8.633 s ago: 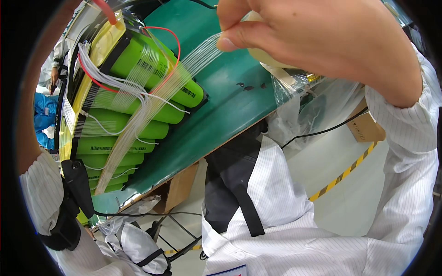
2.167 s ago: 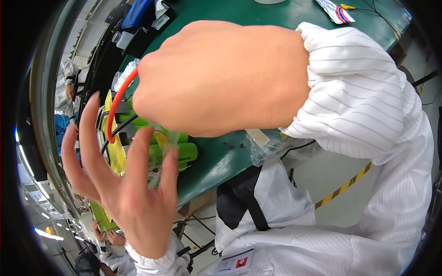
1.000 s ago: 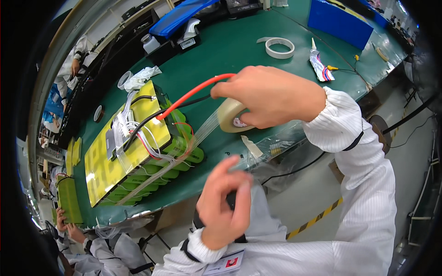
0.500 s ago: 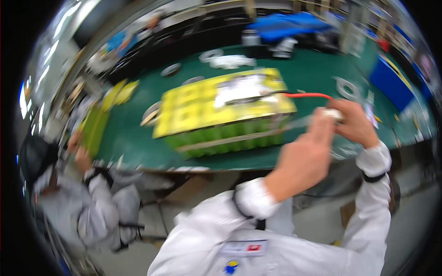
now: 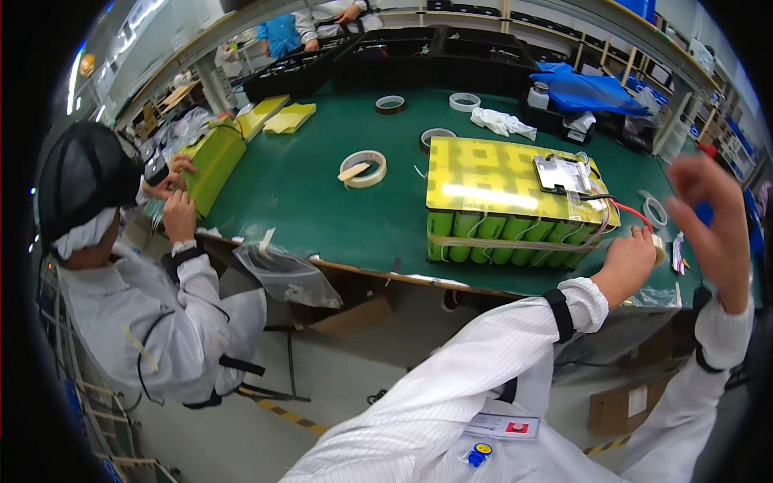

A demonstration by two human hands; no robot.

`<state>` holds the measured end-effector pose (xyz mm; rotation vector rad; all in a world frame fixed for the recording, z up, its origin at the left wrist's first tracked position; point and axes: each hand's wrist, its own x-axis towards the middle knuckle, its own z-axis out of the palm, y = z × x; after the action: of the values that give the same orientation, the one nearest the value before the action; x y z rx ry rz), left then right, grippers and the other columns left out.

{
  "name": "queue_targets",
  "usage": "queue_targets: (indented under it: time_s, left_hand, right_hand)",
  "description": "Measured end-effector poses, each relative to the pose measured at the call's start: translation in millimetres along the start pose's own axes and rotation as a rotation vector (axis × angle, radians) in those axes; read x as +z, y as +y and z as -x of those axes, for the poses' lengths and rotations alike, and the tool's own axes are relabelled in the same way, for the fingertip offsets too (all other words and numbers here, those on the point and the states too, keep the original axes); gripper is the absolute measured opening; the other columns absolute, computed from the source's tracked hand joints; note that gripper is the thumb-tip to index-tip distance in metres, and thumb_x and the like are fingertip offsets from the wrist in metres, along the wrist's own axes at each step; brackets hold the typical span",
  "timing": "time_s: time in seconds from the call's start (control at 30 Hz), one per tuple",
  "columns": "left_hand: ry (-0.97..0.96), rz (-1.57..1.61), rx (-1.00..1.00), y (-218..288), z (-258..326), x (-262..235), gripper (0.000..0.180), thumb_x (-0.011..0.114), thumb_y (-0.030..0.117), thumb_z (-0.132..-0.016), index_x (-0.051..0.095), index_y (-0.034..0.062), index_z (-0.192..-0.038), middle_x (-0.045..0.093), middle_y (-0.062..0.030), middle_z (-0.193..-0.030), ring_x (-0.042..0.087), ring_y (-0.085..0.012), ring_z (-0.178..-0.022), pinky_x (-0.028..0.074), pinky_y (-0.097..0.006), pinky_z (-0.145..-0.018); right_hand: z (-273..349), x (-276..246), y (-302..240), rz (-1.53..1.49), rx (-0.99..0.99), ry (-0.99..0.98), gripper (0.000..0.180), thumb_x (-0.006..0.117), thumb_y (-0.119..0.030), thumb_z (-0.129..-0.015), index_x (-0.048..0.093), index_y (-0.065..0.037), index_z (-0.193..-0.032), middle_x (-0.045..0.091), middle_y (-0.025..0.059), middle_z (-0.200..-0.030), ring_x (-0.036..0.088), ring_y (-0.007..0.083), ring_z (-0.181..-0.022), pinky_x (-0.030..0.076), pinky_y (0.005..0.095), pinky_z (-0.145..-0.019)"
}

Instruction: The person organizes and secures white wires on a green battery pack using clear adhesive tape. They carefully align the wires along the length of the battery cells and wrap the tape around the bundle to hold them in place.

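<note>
A battery pack of green cylindrical cells, with yellow sheet on top and a tan band round its side, stands on the green table. On its right top is a silver board with black, red and white wires. My left hand is closed on a roll of tape at the pack's right end. A red cable runs from the board down towards that hand. Somewhat blurred, my right hand is raised at the right, its thumb and fingers apart, with nothing visible in it.
Several tape rolls lie about, one with a wooden piece in it. White gloves and yellow sheets are farther back. Black trays line the far edge. At left, another person handles a green-yellow pack.
My view has turned, so the pack now appears farther right. My hands have come apart: the left stays by the pack with the tape roll, while the right has lifted away to the right.
</note>
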<state>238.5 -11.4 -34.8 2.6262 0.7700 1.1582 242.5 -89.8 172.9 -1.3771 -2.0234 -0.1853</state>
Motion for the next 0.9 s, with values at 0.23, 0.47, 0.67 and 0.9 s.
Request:
queue_targets:
  time_s: [0.23, 0.47, 0.67, 0.9]
  left_hand:
    - [-0.029, 0.096, -0.012, -25.2, -0.1, -13.2, 0.042, 0.067, 0.012, -0.081, 0.06, -0.007, -0.118, 0.07, -0.0221, -0.106, 0.074, -0.0273, -0.084, 0.059, -0.036, -0.068]
    - [-0.075, 0.255, 0.039, -5.0, 2.3, 0.4, 0.036, 0.067, 0.012, -0.082, 0.061, -0.0038, -0.114, 0.071, -0.0199, -0.103, 0.074, -0.028, -0.084, 0.059, -0.037, -0.068]
    - [-0.087, 0.212, -0.012, -54.4, 11.1, -7.3, 0.031, 0.067, 0.012, -0.082, 0.061, -0.0011, -0.11, 0.071, -0.018, -0.1, 0.074, -0.0285, -0.085, 0.059, -0.038, -0.069]
    - [-0.116, 0.343, 0.08, -9.8, 15.0, -9.2, 0.025, 0.067, 0.012, -0.083, 0.062, 0.0021, -0.105, 0.072, -0.0158, -0.096, 0.074, -0.0292, -0.085, 0.059, -0.039, -0.07]
  right_hand:
    - [-164.1, 194.9, -158.8, -0.06, -0.188, -0.825, 0.047, 0.057, -0.007, -0.079, 0.066, -0.005, -0.126, 0.071, 0.0228, -0.106, 0.069, 0.038, -0.098, 0.055, 0.0439, -0.09]
    - [-165.3, 362.9, -162.5, 0.391, -0.089, -0.909, 0.05, 0.062, -0.014, -0.09, 0.06, -0.026, -0.138, 0.051, 0.0163, -0.14, 0.054, 0.0344, -0.129, 0.053, 0.0472, -0.096]
    - [-163.6, 363.4, -203.0, 0.563, -0.189, -1.053, 0.049, 0.066, -0.018, -0.088, 0.059, -0.019, -0.137, 0.05, 0.0148, -0.14, 0.047, 0.0326, -0.134, 0.051, 0.0454, -0.095]
    - [-134.9, 378.9, -217.5, 0.537, 0.042, -0.832, 0.057, 0.062, -0.029, -0.09, 0.053, -0.015, -0.144, 0.03, 0.0246, -0.16, 0.04, 0.0376, -0.138, 0.04, 0.0479, -0.098]
